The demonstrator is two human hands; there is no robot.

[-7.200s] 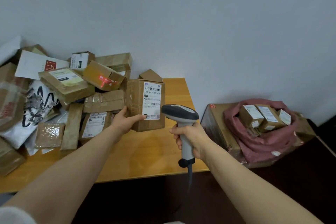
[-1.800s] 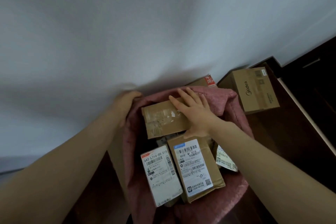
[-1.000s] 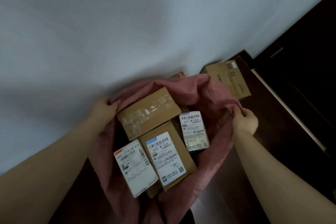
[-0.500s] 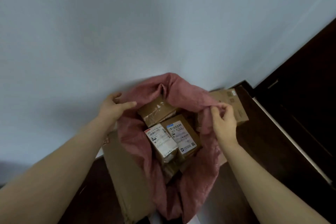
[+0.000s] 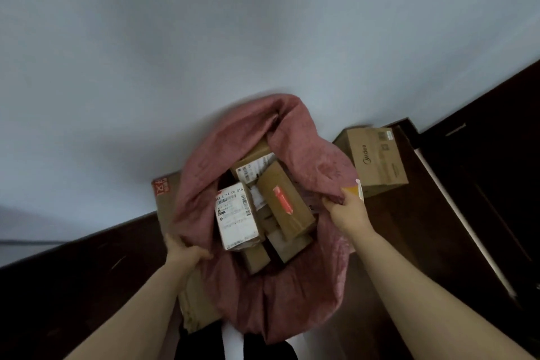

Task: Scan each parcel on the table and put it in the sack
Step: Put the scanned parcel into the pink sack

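Note:
The dusty-pink sack stands open below me with several cardboard parcels inside. A parcel with a white barcode label lies at the left of the opening, and a brown parcel with a red sticker leans at the right. My left hand grips the sack's left rim. My right hand grips the right rim, with a yellow and white tag at its fingertips. The table and the scanner are out of view.
A flat brown carton with red print sits under and behind the sack on the left. A Midea-printed carton stands against the white wall at the right. Dark wood floor surrounds the sack.
Both hands have shifted down and outward along the rim, spreading the sack's mouth wider. The parcels inside have tumbled, and the one with the red sticker now shows on top.

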